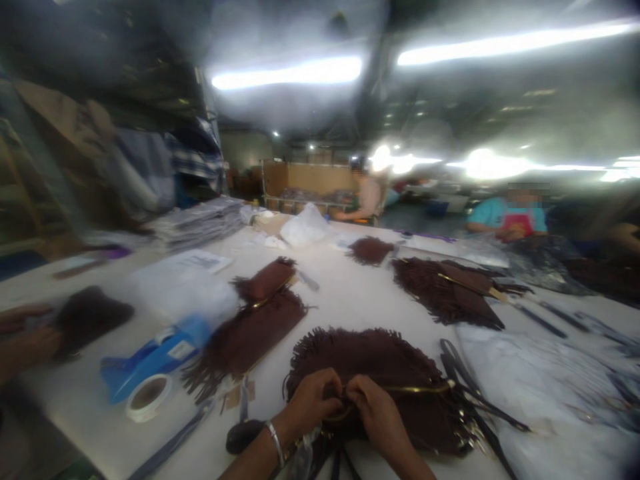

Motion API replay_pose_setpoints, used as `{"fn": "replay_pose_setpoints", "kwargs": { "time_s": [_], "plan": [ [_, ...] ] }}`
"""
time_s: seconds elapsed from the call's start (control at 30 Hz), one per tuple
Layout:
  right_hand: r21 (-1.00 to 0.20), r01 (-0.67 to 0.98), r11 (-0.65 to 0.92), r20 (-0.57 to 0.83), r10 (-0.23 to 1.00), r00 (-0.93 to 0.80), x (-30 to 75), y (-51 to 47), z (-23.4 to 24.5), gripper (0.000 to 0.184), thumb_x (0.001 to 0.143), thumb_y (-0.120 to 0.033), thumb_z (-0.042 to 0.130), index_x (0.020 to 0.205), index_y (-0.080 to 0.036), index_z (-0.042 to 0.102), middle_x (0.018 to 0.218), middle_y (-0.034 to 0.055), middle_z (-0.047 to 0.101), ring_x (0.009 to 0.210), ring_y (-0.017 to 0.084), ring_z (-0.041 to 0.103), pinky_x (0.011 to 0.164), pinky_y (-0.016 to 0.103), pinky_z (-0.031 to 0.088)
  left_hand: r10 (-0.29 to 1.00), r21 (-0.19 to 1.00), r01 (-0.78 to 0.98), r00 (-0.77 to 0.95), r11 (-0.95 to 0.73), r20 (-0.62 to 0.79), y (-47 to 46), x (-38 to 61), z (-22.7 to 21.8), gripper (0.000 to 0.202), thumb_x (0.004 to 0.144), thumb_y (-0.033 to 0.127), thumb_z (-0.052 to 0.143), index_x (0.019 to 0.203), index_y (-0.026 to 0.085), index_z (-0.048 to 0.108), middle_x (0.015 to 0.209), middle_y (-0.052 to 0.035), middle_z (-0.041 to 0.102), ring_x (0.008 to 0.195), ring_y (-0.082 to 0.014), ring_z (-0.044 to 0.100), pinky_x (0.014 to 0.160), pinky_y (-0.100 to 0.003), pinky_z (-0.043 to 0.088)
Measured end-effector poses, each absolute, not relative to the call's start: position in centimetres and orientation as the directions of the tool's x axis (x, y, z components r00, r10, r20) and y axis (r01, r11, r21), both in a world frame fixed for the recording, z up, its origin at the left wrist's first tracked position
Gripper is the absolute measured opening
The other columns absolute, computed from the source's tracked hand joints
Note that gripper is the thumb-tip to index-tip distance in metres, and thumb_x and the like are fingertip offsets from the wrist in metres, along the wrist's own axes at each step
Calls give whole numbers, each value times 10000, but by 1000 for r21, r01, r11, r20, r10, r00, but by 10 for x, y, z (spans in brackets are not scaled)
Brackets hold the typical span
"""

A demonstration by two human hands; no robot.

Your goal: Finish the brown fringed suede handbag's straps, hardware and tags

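Observation:
Right in front of me a brown fringed bag (370, 353) lies on the white table, with a gold zipper (413, 389) running across it. My left hand (317, 397), with a silver bangle at the wrist, pinches the bag at the zipper's left end. Close beside it, my right hand (367, 397) has its thumb and fingers closed on the same spot. Exactly what sits between the fingertips is hidden. Dark straps (475, 393) and metal clasps (467, 433) lie at the bag's right side.
Other brown fringed bags (265, 327) lie ahead, left and right. At left stand a blue tape dispenser (160, 353) and a tape roll (149, 397). Scissors (607, 330) and clear plastic (545, 380) are at right. Another person's hands (30, 340) hold a dark piece at far left.

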State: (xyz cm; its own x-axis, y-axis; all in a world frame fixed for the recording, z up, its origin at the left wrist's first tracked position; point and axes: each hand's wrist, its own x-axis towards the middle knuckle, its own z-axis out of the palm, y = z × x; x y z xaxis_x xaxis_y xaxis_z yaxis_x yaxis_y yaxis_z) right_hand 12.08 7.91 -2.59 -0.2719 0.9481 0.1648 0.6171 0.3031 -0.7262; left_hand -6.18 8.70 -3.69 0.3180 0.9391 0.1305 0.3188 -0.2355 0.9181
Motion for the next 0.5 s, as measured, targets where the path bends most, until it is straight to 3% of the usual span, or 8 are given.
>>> {"fn": "replay_pose_setpoints", "kwargs": {
  "time_s": [0.5],
  "plan": [
    [-703,648,294,151,952,-267,114,83,-23,189,858,-187,409,733,-220,548,768,-3,587,761,161,566,708,256,386,919,936,255,368,-243,138,94,-64,-41,254,587,12,514,762,174,600,785,11,581,797,-152,522,727,-236,358]
  ]
}}
